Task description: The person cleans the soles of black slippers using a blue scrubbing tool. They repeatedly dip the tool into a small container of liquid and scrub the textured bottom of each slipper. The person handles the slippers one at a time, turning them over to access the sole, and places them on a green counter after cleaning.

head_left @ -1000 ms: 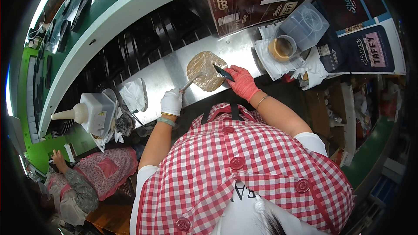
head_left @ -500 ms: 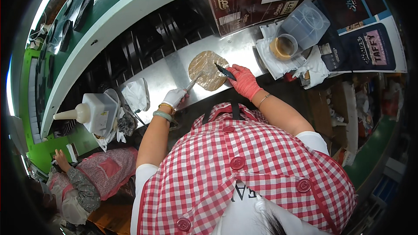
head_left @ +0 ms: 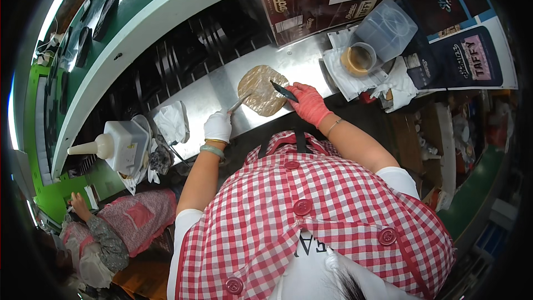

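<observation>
A round brown disc (head_left: 261, 101) wrapped in clear crinkled film lies on the metal work surface (head_left: 311, 54) before me. My left hand (head_left: 217, 126), in a white glove, is closed around a slim greyish tool (head_left: 240, 102). Its far end reaches the disc's left side; the tip is too fine to make out. Over the disc's right side, my right hand (head_left: 309, 103) in a coral-red glove grips a small black pointed piece (head_left: 284, 91). That piece angles up and left above the film, and I cannot tell whether it touches.
On the left stands a white squeeze bottle (head_left: 123, 144) with a long nozzle, beside crumpled white cloth (head_left: 171, 122). To the right are a cup of tan paste (head_left: 357, 60) and a clear plastic container (head_left: 390, 29). Printed cardboard (head_left: 311, 0) stands behind. Another person (head_left: 133, 219) works lower left.
My left hand has turned so its back shows and has drawn slightly left, pulling the tool's end toward the disc's edge. My right hand and the black piece keep nearly the same place.
</observation>
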`<control>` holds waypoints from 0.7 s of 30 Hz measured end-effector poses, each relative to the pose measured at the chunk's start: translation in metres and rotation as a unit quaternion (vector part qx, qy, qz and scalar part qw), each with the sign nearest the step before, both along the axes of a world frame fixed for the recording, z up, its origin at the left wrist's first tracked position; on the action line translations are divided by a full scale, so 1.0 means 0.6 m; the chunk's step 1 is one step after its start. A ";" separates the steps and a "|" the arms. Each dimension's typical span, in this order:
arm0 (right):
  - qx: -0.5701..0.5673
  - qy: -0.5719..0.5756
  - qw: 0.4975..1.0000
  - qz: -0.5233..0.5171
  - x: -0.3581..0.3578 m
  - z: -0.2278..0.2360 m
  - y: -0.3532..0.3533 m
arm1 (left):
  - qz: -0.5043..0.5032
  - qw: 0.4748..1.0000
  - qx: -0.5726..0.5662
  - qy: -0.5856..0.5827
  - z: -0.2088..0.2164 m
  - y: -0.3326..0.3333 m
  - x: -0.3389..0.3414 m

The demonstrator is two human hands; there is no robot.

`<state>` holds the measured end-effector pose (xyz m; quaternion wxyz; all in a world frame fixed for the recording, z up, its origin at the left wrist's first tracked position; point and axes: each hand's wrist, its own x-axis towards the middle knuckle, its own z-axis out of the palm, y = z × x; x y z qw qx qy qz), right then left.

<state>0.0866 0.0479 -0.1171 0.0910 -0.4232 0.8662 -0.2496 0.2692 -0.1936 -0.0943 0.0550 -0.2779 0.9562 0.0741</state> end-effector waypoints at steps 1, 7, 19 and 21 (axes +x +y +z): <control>0.004 0.000 1.000 -0.002 0.000 0.000 0.001 | -0.001 1.000 0.003 -0.003 0.002 0.001 -0.001; 0.013 0.002 1.000 -0.005 0.002 0.010 0.002 | -0.031 0.999 -0.032 -0.026 0.008 0.003 0.004; 0.022 0.016 1.000 0.005 -0.001 0.008 0.000 | 0.079 0.995 0.044 0.039 0.025 -0.011 0.052; 0.021 0.017 1.000 0.006 -0.002 0.007 0.000 | 0.102 0.987 0.100 0.080 0.044 -0.003 0.043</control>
